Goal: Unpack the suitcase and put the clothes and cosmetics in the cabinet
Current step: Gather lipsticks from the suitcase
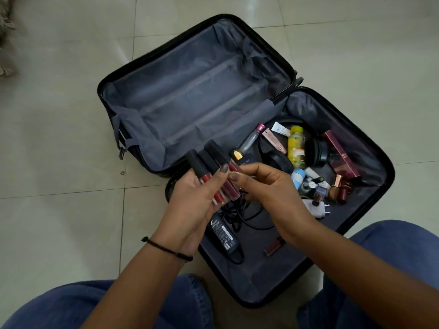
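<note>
Now both hands hold red lip gloss tubes above the open suitcase on the tiled floor.

Cupped palm-up, the left hand (192,200) grips a fan of lip gloss tubes (204,178) with black caps, and the right hand (268,186) pinches the rightmost of them between thumb and fingers. The suitcase (190,96) lies flat on the floor (59,162), its far half showing only grey lining. The near half holds a heap of cosmetics: a yellow bottle (296,148), a black round jar (317,153), a maroon box (342,155) and small nail polish bottles (337,188). A power adapter (222,233) with a coiled cable lies under the hands, and a lone dark red tube (274,246) sits just beside the right forearm.
</note>
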